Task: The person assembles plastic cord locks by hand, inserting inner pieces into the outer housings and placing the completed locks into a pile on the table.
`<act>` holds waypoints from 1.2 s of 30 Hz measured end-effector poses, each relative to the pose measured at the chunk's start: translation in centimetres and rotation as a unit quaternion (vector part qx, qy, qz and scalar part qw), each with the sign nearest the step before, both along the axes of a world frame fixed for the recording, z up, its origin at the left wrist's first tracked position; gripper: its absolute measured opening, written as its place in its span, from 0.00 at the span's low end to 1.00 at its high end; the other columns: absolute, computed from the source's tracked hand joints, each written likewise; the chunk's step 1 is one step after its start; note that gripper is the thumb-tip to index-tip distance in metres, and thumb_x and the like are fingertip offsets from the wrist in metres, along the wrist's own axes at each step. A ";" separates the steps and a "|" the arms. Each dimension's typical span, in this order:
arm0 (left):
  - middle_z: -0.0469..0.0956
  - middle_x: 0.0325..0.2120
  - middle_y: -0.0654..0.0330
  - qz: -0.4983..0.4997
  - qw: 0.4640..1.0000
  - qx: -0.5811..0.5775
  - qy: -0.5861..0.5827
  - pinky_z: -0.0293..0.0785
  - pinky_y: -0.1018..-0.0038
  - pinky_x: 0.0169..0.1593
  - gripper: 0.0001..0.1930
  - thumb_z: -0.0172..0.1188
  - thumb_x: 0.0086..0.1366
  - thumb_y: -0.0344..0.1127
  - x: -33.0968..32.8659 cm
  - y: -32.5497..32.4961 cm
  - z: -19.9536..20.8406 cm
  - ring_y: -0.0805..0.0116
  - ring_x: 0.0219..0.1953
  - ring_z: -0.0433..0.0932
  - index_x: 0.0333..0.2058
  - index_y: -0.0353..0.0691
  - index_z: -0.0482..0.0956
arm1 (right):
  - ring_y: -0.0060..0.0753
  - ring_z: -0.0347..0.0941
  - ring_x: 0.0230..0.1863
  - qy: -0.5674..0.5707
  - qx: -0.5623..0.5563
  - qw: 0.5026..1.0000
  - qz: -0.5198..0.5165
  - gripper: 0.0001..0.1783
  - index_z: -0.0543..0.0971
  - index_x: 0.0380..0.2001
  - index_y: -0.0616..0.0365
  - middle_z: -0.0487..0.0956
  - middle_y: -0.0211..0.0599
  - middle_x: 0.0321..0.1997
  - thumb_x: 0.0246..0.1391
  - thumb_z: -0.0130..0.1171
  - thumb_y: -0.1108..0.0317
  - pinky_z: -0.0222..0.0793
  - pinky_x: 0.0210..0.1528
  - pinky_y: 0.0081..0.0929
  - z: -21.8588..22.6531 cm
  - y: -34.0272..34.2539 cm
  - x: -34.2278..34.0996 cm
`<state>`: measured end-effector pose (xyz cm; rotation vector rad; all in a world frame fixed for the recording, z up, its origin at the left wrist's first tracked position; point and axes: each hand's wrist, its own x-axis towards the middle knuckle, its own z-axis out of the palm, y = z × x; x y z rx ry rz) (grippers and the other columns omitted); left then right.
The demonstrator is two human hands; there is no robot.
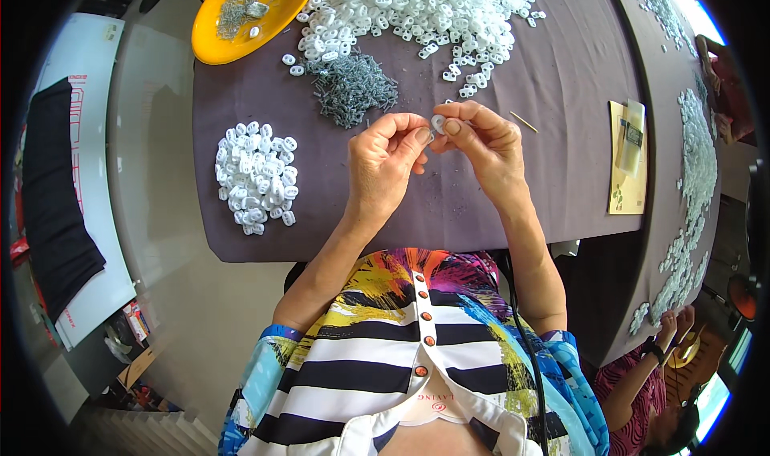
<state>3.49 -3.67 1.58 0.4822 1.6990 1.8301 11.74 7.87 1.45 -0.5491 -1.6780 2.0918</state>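
Assembly seems in hand mid-frame: right hand (488, 145) pinches a white piece (438, 122); left hand (382, 166) pinched beside it, on what I can't tell. Next probably calls for careful alignment.

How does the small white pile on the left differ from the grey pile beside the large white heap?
The white pile has bigger, rounded pieces, while the grey pile has thin, stick-like ones. The white pile lies apart from the large white heap; the grey pile touches it. Both are loose piles of many small pieces on the dark tablecloth.
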 end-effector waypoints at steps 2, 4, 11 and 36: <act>0.75 0.18 0.66 -0.001 1.000 -0.005 0.006 0.66 0.87 0.19 0.06 0.56 0.57 0.30 -0.1 0.0 0.0 0.83 0.17 0.69 0.30 0.33 0.76 | 0.19 0.73 0.28 -0.007 0.013 1.000 -0.003 0.08 0.76 0.36 0.65 0.76 0.31 0.28 0.51 0.52 0.76 0.72 0.32 0.19 0.1 -0.1 -0.1; 0.75 0.18 0.66 -0.003 1.000 -0.005 0.002 0.66 0.87 0.19 0.06 0.57 0.57 0.30 -0.1 0.0 -0.1 0.84 0.17 0.69 0.30 0.33 0.76 | 0.18 0.72 0.28 -0.015 0.026 1.000 -0.007 0.08 0.76 0.36 0.65 0.76 0.31 0.28 0.51 0.52 0.76 0.71 0.32 0.18 0.1 0.0 -0.1; 0.74 0.19 0.64 -0.006 1.000 -0.014 -0.001 0.66 0.86 0.19 0.05 0.56 0.56 0.27 -0.4 0.0 -0.2 0.82 0.17 0.70 0.31 0.32 0.76 | 0.17 0.72 0.27 -0.036 0.036 0.999 -0.004 0.07 0.76 0.34 0.65 0.76 0.30 0.27 0.51 0.52 0.76 0.71 0.31 0.17 0.0 0.0 -0.4; 0.77 0.24 0.59 -0.010 0.994 0.059 -0.087 0.75 0.81 0.25 0.06 0.54 0.57 0.24 -0.5 -0.1 -1.1 0.75 0.24 0.76 0.34 0.30 0.74 | 0.15 0.70 0.28 -0.035 -0.008 0.999 0.001 0.06 0.75 0.33 0.64 0.75 0.29 0.27 0.51 0.52 0.75 0.69 0.32 0.17 -1.2 -0.3 -0.6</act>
